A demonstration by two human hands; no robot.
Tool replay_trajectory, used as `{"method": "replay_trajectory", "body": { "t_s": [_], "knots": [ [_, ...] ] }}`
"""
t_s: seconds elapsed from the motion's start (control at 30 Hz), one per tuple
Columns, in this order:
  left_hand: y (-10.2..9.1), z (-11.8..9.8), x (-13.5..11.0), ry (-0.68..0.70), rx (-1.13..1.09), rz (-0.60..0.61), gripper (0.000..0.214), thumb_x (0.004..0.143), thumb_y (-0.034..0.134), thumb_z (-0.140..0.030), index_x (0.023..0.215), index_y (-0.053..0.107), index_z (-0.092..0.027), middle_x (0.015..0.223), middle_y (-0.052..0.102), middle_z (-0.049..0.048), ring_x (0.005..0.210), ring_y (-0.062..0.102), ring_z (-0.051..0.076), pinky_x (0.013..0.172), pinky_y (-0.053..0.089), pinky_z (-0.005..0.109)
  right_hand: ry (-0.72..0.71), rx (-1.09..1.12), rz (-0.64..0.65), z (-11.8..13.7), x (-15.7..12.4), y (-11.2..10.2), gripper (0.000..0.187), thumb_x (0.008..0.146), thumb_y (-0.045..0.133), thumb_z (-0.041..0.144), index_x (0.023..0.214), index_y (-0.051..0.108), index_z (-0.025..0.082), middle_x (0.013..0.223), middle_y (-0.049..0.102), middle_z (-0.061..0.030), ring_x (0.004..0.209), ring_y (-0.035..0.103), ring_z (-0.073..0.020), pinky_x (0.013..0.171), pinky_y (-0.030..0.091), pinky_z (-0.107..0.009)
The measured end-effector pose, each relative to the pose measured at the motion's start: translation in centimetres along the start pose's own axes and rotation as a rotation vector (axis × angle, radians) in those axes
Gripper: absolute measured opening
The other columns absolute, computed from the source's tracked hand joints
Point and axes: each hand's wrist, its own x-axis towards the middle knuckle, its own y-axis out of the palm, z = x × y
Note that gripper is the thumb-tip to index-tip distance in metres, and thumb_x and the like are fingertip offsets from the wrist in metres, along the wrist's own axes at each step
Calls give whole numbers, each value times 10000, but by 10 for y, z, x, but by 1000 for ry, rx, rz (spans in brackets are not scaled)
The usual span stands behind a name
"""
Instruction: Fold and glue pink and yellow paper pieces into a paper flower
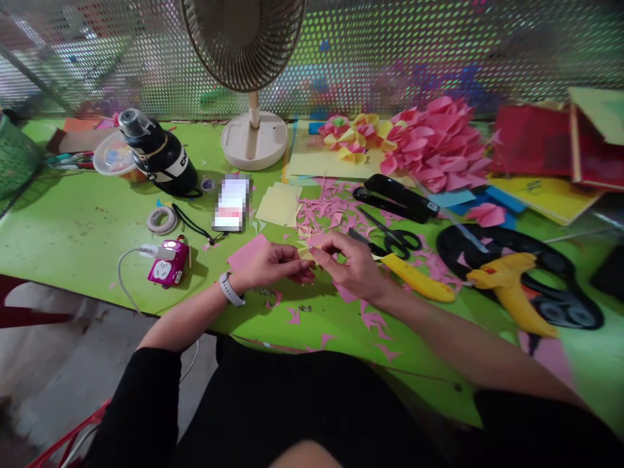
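Between my two hands is a small piece of yellow paper, pinched at both sides above the green table. My left hand, with a pale watch band at the wrist, grips its left side. The fingers of my right hand close on its right side. Pink paper lies under and beside my left hand. A stack of yellow paper squares rests just beyond. Black scissors and a yellow-handled cutter lie close to my right hand. Pink scraps are scattered all around.
A fan, a black bottle and a phone stand or lie beyond and left. A purple power adapter trails a white cable. To the right are a stapler, pink paper petals and a yellow glue gun.
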Motion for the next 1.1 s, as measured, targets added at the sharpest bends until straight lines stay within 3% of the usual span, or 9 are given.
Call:
{"method": "replay_trajectory", "body": {
  "t_s": [0.13,0.27,0.5,0.67,0.77,0.87,0.97,1.1],
  "knots": [
    [-2,-3,-2,-6,46,30,418,806,747,-495,866,684,-86,833,767,113,761,755,161,725,620,254,19,-29,67,1,1,-4,332,958,567,495,767,533,226,645,561,16,574,500,-137,539,412,-283],
    [-2,-4,0,11,7,-68,432,778,780,-481,934,670,-94,855,759,99,812,760,184,713,627,266,-10,-34,22,0,0,-2,357,954,554,548,792,546,230,658,596,11,589,531,-141,539,430,-278],
    [2,1,3,67,-13,-123,413,747,807,-469,850,639,-106,824,755,74,809,755,171,702,616,254,-93,-78,-79,1,0,5,329,980,521,518,820,558,233,683,628,6,604,557,-142,564,452,-279],
    [2,-1,2,57,15,-68,414,732,818,-464,802,615,-110,838,770,92,765,743,146,729,605,264,-16,-25,-18,6,-1,-2,315,974,543,486,793,547,229,642,592,23,546,521,-121,503,427,-262],
    [-1,-2,2,26,38,-73,386,757,810,-434,807,610,-108,884,776,108,786,742,142,758,604,273,101,88,-84,4,-4,-21,318,955,569,504,785,540,236,618,566,35,491,506,-107,444,424,-250],
    [-5,-2,2,48,33,-102,362,797,782,-431,858,623,-112,951,775,111,836,745,149,744,604,260,169,139,-312,-2,-13,-53,291,927,619,497,802,547,245,597,560,44,459,501,-98,423,425,-240],
    [-8,-1,3,87,22,-137,344,814,771,-424,901,630,-123,963,772,97,848,747,152,693,599,233,202,59,-459,-10,-29,-84,299,887,674,469,749,553,234,558,555,43,431,485,-95,432,419,-246],
    [-7,-3,4,100,18,-195,351,800,781,-426,847,596,-132,955,773,100,843,751,160,659,594,220,286,-180,-506,-19,-58,-114,244,890,663,429,768,584,232,612,613,7,495,551,-129,501,447,-272]
  ]
}}
